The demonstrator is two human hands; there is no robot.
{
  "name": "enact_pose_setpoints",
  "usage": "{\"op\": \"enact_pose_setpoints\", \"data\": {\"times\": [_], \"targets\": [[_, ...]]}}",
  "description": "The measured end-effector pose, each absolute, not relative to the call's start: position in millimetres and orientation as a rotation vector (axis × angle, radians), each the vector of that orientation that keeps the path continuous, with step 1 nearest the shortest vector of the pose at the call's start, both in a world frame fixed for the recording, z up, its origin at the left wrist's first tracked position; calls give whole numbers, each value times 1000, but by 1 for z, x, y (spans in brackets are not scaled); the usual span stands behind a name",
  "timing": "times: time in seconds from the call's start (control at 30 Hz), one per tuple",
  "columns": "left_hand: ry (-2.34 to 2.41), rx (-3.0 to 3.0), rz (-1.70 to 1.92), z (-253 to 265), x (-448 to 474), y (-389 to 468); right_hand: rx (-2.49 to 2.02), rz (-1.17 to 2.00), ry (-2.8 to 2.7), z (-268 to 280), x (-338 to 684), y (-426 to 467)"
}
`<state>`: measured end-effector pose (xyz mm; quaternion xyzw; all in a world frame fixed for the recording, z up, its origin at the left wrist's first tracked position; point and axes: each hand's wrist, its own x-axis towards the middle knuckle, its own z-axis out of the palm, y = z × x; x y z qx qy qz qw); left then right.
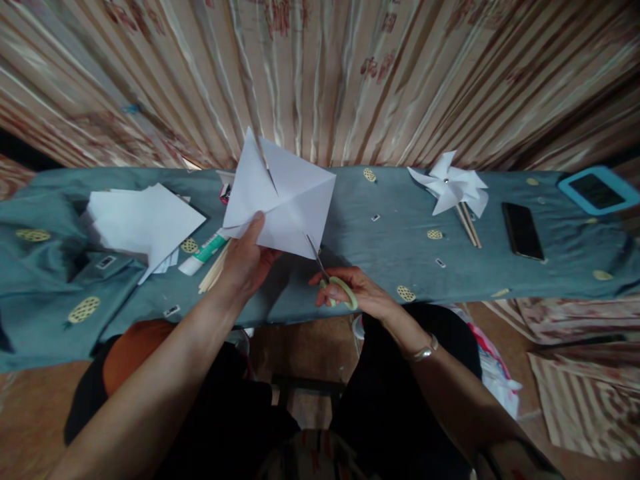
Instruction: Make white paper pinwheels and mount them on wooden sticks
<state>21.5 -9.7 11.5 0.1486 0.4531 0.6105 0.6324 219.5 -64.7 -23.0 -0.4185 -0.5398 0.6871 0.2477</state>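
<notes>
My left hand [253, 253] grips a white square sheet of paper [300, 180] by its near left side, thumb on top and fingers underneath. The sheet is creased, with slits running from its far and left corners toward the middle. In my right hand [350, 290] is a pair of scissors with pale green handles [345, 293], fingers through the loops. The blades meet the paper at its near corner and point toward its centre. Part of the lower blade is hidden by the sheet.
Left on the green cloth-covered table lie stacked white papers [140, 220], a glue stick [203, 253] and wooden sticks [214, 270]. To the right are a white paper pinwheel [450, 183] on sticks, a black phone [523, 230] and a blue-framed device [600, 190]. A striped curtain [320, 80] hangs behind.
</notes>
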Motion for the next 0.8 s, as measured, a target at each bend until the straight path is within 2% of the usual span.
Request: {"op": "enact_pose_setpoints", "data": {"times": [0.8], "targets": [[1026,324,1395,13,18,-10,-1119,1906,-1337,-30,217,-62]]}}
